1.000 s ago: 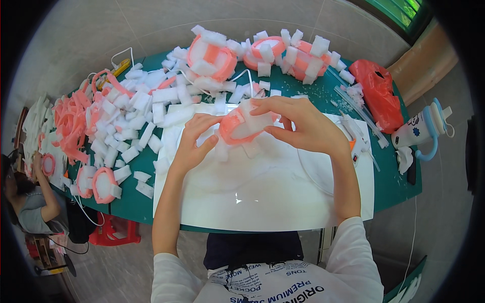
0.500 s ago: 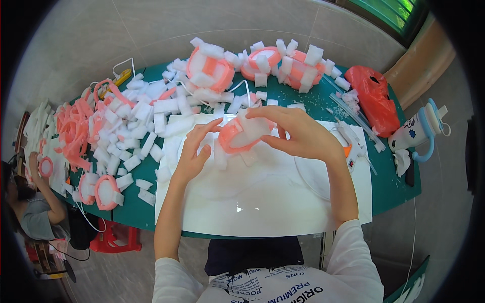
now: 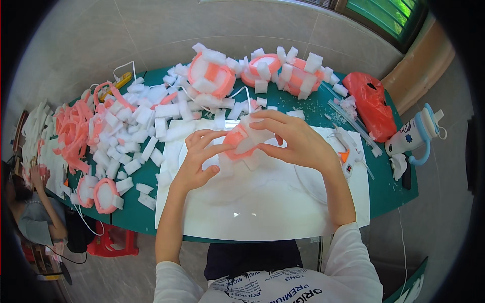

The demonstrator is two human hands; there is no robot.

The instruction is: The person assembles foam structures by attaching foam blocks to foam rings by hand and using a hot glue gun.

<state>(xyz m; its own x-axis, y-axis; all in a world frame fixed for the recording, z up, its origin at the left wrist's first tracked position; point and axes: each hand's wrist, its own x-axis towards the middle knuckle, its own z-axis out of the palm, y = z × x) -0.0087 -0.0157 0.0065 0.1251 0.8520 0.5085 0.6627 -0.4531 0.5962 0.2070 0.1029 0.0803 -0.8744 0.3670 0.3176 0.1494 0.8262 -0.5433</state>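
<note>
A pink-and-white foam piece (image 3: 236, 141), made of a pink band around white foam with white blocks at its sides, is between my hands above a white board (image 3: 242, 212). My right hand (image 3: 298, 140) grips its right side, thumb below and fingers over the top. On the other side, my left hand (image 3: 201, 157) has its fingers stretched out, fingertips at the pink band and thumb apart from it. Part of the piece is hidden behind my fingers. Right of my right hand lies a white glue gun (image 3: 347, 154) with an orange tip.
Loose white foam blocks (image 3: 132, 129) and pink foam strips (image 3: 73, 126) heap at the left. Assembled foam pieces (image 3: 212, 76) stand along the back. A red plastic bag (image 3: 371, 108), clear sticks (image 3: 356, 121) and a tumbler (image 3: 411, 132) are at the right. Another person (image 3: 43, 212) works far left.
My left hand has moved right, its fingers now reaching onto the pink band. The foam piece has shifted slightly in my right hand's grip. The view has tilted a little.
</note>
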